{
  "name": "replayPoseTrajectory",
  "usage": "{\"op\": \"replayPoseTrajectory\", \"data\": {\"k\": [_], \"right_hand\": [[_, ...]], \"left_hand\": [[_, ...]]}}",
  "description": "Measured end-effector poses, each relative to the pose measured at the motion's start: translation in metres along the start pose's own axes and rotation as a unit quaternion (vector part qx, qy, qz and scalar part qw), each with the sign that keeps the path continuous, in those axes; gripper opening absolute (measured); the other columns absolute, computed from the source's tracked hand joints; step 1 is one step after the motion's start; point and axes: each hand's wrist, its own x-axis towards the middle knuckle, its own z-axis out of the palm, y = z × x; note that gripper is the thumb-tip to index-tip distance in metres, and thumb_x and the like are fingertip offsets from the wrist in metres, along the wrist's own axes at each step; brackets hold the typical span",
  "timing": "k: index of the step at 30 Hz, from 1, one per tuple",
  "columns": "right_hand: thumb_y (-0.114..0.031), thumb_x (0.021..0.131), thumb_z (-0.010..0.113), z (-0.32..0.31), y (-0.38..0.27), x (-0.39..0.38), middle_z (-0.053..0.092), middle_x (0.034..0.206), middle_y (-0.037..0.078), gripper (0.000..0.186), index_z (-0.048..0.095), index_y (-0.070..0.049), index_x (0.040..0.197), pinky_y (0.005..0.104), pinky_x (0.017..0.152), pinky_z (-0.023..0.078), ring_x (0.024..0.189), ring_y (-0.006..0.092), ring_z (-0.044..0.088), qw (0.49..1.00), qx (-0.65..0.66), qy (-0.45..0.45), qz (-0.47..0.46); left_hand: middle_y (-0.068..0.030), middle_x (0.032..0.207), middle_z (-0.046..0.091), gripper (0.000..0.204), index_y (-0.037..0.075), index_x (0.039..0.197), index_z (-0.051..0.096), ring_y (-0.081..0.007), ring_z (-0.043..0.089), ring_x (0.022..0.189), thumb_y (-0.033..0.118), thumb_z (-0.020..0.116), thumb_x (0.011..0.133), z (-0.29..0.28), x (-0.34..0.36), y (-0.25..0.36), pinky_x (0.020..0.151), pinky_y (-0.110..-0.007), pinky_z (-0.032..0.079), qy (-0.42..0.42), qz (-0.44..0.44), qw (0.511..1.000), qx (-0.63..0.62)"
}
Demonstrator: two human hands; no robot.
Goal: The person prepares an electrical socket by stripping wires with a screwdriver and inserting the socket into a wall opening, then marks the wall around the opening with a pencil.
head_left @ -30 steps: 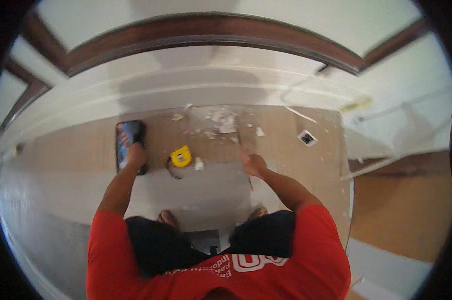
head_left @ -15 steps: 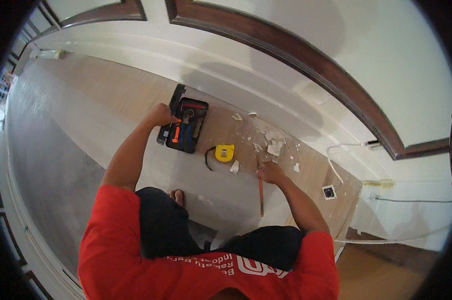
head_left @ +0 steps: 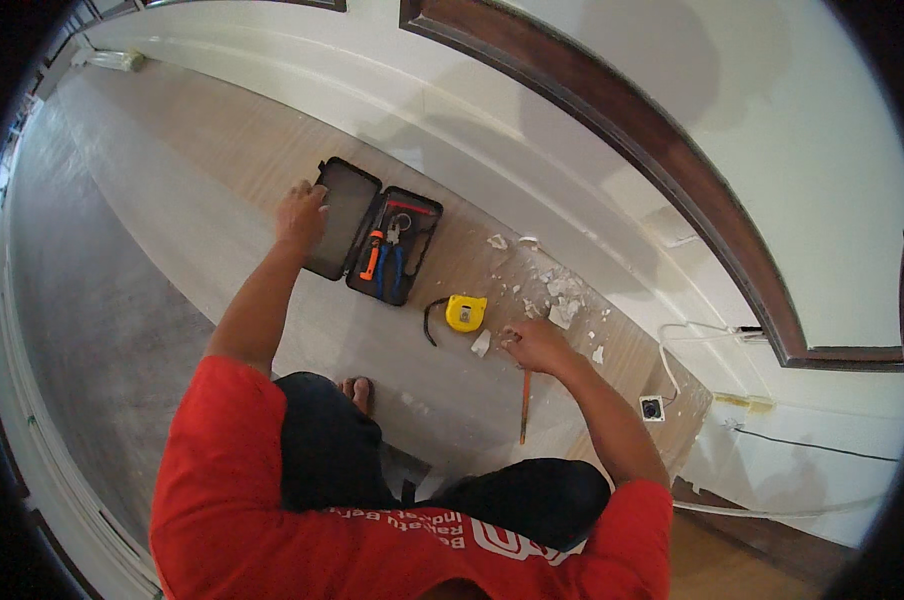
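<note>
Open tool case point(head_left: 410, 262) on the floor, just right of the left hand point(head_left: 303, 213); its lid point(head_left: 340, 225) lies folded out under that hand's fingers. Left fingers half curled at the lid's outer edge; can't tell if they pinch it. Case looks like stiff, light, smooth plastic, heavier on the tray side; likely best held by lid rim or tray wall, not by the loose-looking tools. In the tray, farther right of the hand: orange-handled tool point(head_left: 374, 255), blue-handled pliers point(head_left: 392, 258), probably dense, best taken by the handles.

Right hand point(head_left: 534, 345) closed round the upper part of a thin orange stick point(head_left: 526, 405), lower end toward the body; probably light, rigid, snappable, mid-shaft hold good. Yellow tape measure point(head_left: 464, 313) just left of that hand, pale chips point(head_left: 564, 312) just beyond it, brittle-looking.
</note>
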Motion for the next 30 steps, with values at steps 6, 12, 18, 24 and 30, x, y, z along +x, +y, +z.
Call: {"op": "replayPoseTrajectory", "data": {"k": [6,12,18,24,30], "right_hand": [[-0.034,0.090,0.061,-0.032,-0.043,-0.016,0.070,0.098,0.021,0.036,0.068,-0.008,0.114,0.0475,0.084,0.052,0.092,0.0397,0.066,0.992,0.104,0.075,-0.003],[-0.038,0.091,0.062,0.037,-0.032,-0.031,0.071,0.099,0.019,0.038,0.069,-0.007,0.113,0.0454,0.084,0.052,0.094,0.0375,0.067,0.996,0.074,-0.011,-0.057],[-0.038,0.090,0.064,0.039,0.000,-0.055,0.071,0.099,0.019,0.039,0.069,-0.006,0.111,0.0454,0.083,0.052,0.093,0.0367,0.067,0.991,0.131,0.001,0.020],[-0.038,0.088,0.067,0.022,0.013,-0.048,0.070,0.093,0.020,0.036,0.070,-0.004,0.101,0.0437,0.076,0.052,0.086,0.0337,0.068,0.977,0.188,0.100,-0.016],[-0.038,0.091,0.067,-0.001,-0.014,-0.040,0.070,0.085,0.018,0.038,0.071,-0.003,0.103,0.0400,0.073,0.052,0.079,0.0284,0.069,0.972,0.215,0.098,0.000]], "left_hand": [[-0.0200,0.101,0.070,0.040,0.001,0.099,0.070,-0.0355,0.069,0.096,0.030,0.079,0.074,-0.014,-0.007,0.086,0.080,-0.044,0.057,-0.545,-0.193,0.799,-0.166],[-0.0202,0.103,0.071,0.036,0.002,0.097,0.071,-0.0345,0.070,0.098,0.027,0.079,0.073,0.043,-0.041,0.082,0.082,-0.043,0.057,-0.355,-0.056,0.929,-0.085],[-0.0191,0.101,0.071,0.032,-0.001,0.096,0.069,-0.0334,0.071,0.096,0.022,0.078,0.075,0.042,-0.042,0.105,0.081,-0.042,0.058,-0.354,-0.127,0.924,-0.067],[-0.0131,0.100,0.067,0.016,-0.005,0.099,0.062,-0.0215,0.071,0.092,0.006,0.067,0.088,0.025,-0.015,0.081,0.072,-0.038,0.062,-0.506,-0.303,0.719,-0.367],[-0.0106,0.109,0.064,0.043,0.004,0.128,0.049,-0.0272,0.065,0.110,0.004,0.068,0.089,-0.051,-0.026,0.085,0.091,-0.042,0.058,-0.490,-0.216,0.447,-0.717]]}}
